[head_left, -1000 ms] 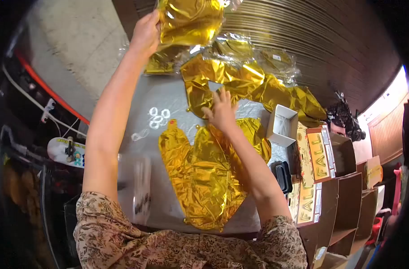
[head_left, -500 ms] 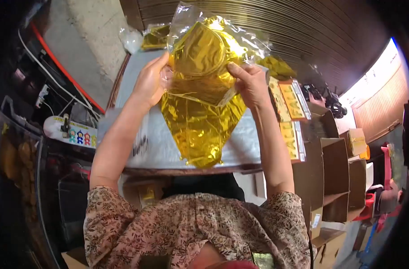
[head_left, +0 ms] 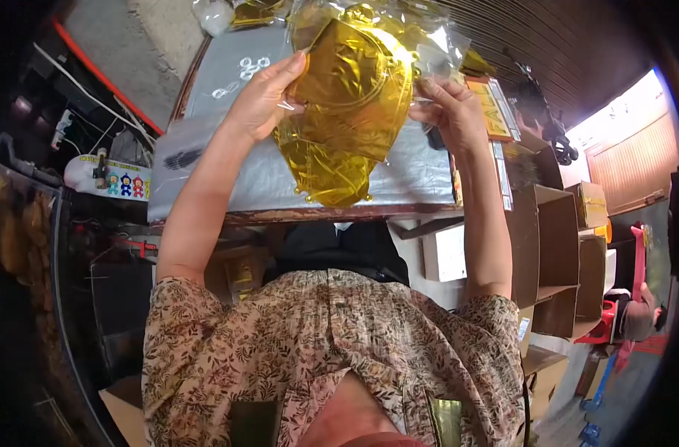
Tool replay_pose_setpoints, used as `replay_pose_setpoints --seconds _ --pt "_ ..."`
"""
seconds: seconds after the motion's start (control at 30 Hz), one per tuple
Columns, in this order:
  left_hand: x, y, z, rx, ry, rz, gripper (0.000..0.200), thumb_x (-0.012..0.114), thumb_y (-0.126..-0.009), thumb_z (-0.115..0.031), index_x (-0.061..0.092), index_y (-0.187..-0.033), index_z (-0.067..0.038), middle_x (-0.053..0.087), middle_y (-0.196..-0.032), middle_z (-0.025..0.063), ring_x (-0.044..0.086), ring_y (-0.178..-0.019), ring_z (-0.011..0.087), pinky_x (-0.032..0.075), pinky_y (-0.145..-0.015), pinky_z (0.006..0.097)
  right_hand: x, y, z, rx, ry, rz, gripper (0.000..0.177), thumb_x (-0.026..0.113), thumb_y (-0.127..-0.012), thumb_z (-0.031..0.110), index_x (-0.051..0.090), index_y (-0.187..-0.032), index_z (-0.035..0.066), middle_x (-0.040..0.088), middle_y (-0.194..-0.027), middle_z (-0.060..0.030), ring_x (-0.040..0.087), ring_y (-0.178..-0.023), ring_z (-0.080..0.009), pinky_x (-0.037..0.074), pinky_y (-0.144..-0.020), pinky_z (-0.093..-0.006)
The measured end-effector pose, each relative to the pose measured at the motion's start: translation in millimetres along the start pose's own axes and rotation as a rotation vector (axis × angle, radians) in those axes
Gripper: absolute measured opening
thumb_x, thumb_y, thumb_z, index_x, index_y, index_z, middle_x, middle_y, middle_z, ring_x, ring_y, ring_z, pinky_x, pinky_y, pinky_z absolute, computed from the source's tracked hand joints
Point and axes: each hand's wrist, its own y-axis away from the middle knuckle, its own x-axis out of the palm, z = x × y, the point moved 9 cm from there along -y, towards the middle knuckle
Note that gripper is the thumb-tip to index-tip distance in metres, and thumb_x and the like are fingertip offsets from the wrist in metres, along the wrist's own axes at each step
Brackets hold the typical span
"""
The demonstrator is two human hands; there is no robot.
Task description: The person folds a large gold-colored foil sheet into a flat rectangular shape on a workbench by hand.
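Folded gold foil balloons (head_left: 339,74) hang over the near part of the table, in front of me. My left hand (head_left: 261,97) pinches the left edge of the foil between thumb and fingers, and a small white strip shows by the fingers. At the opposite edge, the fingers of my right hand (head_left: 447,108) are closed by the foil's margin. Clear plastic (head_left: 435,59) lies just above that thumb, so the exact grip is partly hidden. Below, a second layer of gold foil (head_left: 332,175) tapers down, with small round tabs along its bottom.
A grey plastic sheet (head_left: 213,175) covers the table, with several clear rings (head_left: 252,68) at the left. Orange printed packets (head_left: 496,108) lie at the right edge. Cardboard boxes (head_left: 559,246) stand to the right. A power strip (head_left: 62,127) is at the left.
Both hands and the foil have shifted slightly upward in view. My right hand has moved a little outward. Rings on the sheet now show at the left.
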Motion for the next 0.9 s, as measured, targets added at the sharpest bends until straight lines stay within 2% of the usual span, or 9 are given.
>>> replay_pose_setpoints --seconds 0.5,0.53,0.57,0.63,0.67,0.73,0.77,0.83,0.9 --pt "16 6 -4 -0.018 0.052 0.195 0.048 0.049 -0.110 -0.039 0.051 -0.152 -0.016 0.064 -0.134 0.0010 0.066 -0.111 0.0131 0.061 -0.081 0.0328 -25 18 -1 0.057 0.258 -0.172 0.030 0.071 -0.100 0.028 0.073 -0.108 -0.001 0.070 -0.085 -0.0037 0.066 -0.069 -0.0117 0.055 -0.063 -0.0244" --pt "22 10 -13 0.009 0.001 0.220 0.056 0.043 -0.111 -0.041 0.036 -0.160 -0.015 0.056 -0.149 0.0050 0.066 -0.119 0.0171 0.061 -0.086 0.0313 -20 19 4 0.035 0.280 -0.163 0.029 0.071 -0.100 0.027 0.073 -0.107 -0.001 0.069 -0.086 -0.0024 0.064 -0.069 -0.0103 0.055 -0.065 -0.0237" --pt "30 13 -21 0.007 0.002 0.215 0.056 0.043 -0.111 -0.041 0.036 -0.160 -0.015 0.056 -0.149 0.0050 0.066 -0.119 0.0171 0.061 -0.086 0.0313 -21 16 1 0.040 0.279 -0.160 0.029 0.071 -0.100 0.027 0.073 -0.107 -0.001 0.069 -0.086 -0.0024 0.064 -0.069 -0.0103 0.055 -0.065 -0.0237" --pt "34 16 -26 -0.102 0.208 0.069 0.041 0.044 -0.111 -0.037 0.064 -0.131 -0.006 0.070 -0.123 0.0082 0.069 -0.108 0.0181 0.059 -0.086 0.0389 -27 7 -6 0.045 0.162 -0.105 0.028 0.070 -0.101 0.025 0.073 -0.106 -0.002 0.069 -0.085 -0.0028 0.065 -0.069 -0.0105 0.056 -0.067 -0.0229" --pt "25 11 -22 -0.106 0.211 0.072 0.041 0.044 -0.111 -0.037 0.064 -0.131 -0.006 0.070 -0.123 0.0082 0.069 -0.108 0.0181 0.059 -0.086 0.0389 -30 3 -8 0.047 0.161 -0.080 0.025 0.069 -0.102 0.023 0.072 -0.105 -0.002 0.068 -0.083 -0.0021 0.064 -0.069 -0.0103 0.058 -0.068 -0.0236" --pt "45 14 -22 -0.262 0.713 0.582 0.042 0.044 -0.111 -0.033 0.057 -0.143 -0.008 0.065 -0.135 0.0102 0.067 -0.116 0.0212 0.059 -0.094 0.0397 -28 0 -6 0.062 0.217 -0.072 0.024 0.068 -0.102 0.023 0.071 -0.105 -0.001 0.066 -0.081 -0.0009 0.063 -0.068 -0.0097 0.058 -0.068 -0.0243" --pt "41 13 -18 -0.272 0.714 0.593 0.042 0.044 -0.111 -0.033 0.057 -0.143 -0.008 0.065 -0.135 0.0102 0.067 -0.116 0.0212 0.059 -0.094 0.0397 -25 2 -4 0.075 0.272 -0.061 0.024 0.067 -0.103 0.022 0.070 -0.105 -0.001 0.065 -0.078 0.0003 0.061 -0.067 -0.0092 0.059 -0.068 -0.0250" --pt "10 -4 -10 -0.123 0.059 0.239 0.056 0.043 -0.111 -0.041 0.036 -0.160 -0.016 0.057 -0.148 0.0042 0.067 -0.118 0.0159 0.061 -0.086 0.0300 -22 5 0 0.101 0.230 -0.067 0.023 0.065 -0.103 0.022 0.068 -0.104 -0.001 0.063 -0.077 0.0013 0.061 -0.068 -0.0065 0.061 -0.070 -0.0265" --pt "-4 -12 -4 -0.114 0.090 0.336 0.056 0.046 -0.111 -0.039 0.035 -0.160 -0.015 0.057 -0.148 0.0043 0.066 -0.118 0.0145 0.061 -0.088 0.0309 -13 -3 1 0.054 0.175 0.113 0.023 0.064 -0.104 0.023 0.068 -0.103 0.000 0.064 -0.078 0.0003 0.064 -0.072 -0.0048 0.063 -0.073 -0.0270"
